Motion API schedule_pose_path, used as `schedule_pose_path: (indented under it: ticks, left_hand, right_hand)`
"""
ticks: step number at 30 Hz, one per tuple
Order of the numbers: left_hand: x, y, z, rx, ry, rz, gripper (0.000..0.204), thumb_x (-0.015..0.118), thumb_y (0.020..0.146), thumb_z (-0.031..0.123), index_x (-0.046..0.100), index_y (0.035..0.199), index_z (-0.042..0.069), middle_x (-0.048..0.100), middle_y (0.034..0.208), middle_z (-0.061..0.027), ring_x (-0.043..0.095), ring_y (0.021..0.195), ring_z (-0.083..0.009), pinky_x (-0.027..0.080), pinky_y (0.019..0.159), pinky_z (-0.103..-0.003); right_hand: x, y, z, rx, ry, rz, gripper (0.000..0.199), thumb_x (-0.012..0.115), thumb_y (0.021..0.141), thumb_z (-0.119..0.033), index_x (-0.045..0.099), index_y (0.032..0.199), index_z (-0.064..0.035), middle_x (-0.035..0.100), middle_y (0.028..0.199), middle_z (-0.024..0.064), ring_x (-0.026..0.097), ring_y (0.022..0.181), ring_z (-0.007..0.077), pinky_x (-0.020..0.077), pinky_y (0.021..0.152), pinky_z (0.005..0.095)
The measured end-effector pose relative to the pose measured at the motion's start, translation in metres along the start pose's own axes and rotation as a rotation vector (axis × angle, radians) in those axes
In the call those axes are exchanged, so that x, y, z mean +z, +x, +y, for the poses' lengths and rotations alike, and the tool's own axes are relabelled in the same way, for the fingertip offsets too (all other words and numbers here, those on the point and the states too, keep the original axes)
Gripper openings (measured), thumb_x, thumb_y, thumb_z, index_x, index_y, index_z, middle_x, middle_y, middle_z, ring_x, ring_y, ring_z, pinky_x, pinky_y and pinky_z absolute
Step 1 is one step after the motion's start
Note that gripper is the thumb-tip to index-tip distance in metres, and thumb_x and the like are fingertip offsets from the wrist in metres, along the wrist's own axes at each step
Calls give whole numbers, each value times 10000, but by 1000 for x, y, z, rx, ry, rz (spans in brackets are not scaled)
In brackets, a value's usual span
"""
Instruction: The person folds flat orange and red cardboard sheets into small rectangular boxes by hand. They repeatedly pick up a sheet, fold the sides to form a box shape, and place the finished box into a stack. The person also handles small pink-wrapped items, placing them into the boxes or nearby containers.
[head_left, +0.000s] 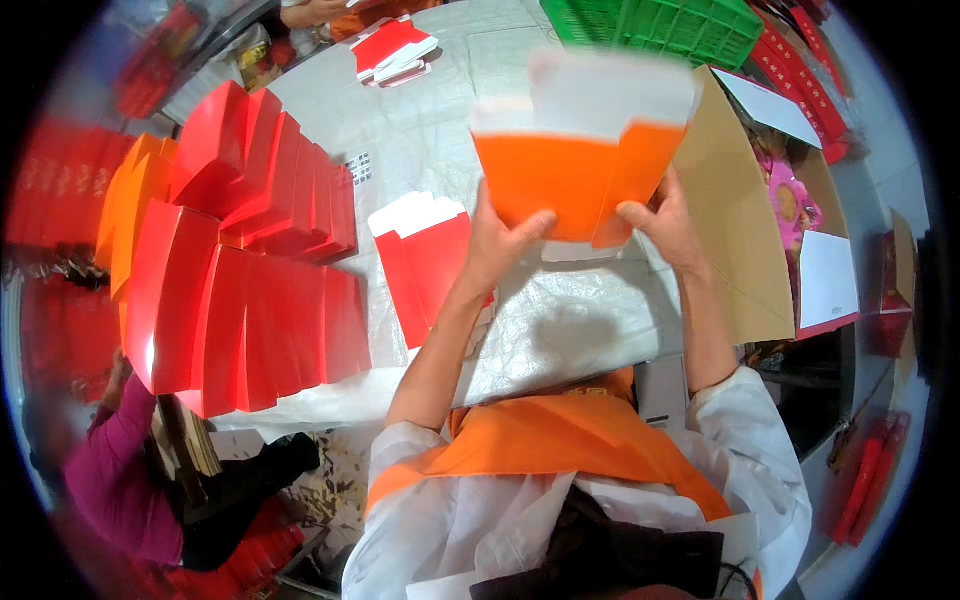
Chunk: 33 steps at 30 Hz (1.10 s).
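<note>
Between my two hands, raised over the table, is an orange paper box (550, 175) with white upper flaps, blurred at the top. My left hand (500, 235) grips its lower left side, the thumb lying across the orange face. At the lower right edge my right hand (665, 222) is closed on it, thumb also on the front. A white flap shows under the box. Left of my left forearm, several flattened red cartons with white flaps (425, 262) lie in a pile, partly hidden by that arm.
Stacked red boxes (265, 315) fill the table's left side, with orange ones (140, 210) behind. An open cardboard carton (725, 220) with pink items stands right. A green crate (655, 30) and red-and-white cartons (392, 50) lie farther back. A person in purple (125, 475) is at lower left.
</note>
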<state>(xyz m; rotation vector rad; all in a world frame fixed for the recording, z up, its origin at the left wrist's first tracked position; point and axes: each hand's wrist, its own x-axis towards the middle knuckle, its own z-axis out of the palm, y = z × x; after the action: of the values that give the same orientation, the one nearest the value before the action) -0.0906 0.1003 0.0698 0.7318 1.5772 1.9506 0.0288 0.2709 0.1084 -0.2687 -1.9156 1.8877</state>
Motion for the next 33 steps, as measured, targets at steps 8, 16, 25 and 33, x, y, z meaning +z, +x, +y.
schedule_pose_path:
  ticks: [8,16,25,33]
  left_hand:
    - [9,-5,-34,-40,-7,6,747,749,653,181,280,1207,8,465,1125,-157,494,1026,-214,443,853,-330]
    - [1,2,55,138,548,-186,514,759,640,99,451,1042,12,559,992,-80,539,954,-148,470,785,-287]
    - [25,25,96,890,1432,-789,156,576,696,96,458,796,80,510,720,-61,527,689,-242,425,634,-353]
    - [27,28,105,894,1113,-70,392,598,760,136,485,1118,24,517,1106,-139,491,1054,-216,385,907,-334]
  right_hand:
    - [1,-20,41,77,-63,84,579,657,704,-112,366,1188,15,499,1086,91,498,992,165,436,830,300]
    - [-7,-37,21,-117,193,410,549,564,668,28,404,1193,13,476,1131,104,482,1036,169,433,838,318]
    - [9,-37,-41,-223,-1006,-290,582,714,648,-121,463,1165,-30,541,1093,117,546,964,250,413,856,354]
    - [7,-61,41,304,332,216,419,622,783,-99,467,1151,28,570,1020,80,568,875,128,480,722,268]
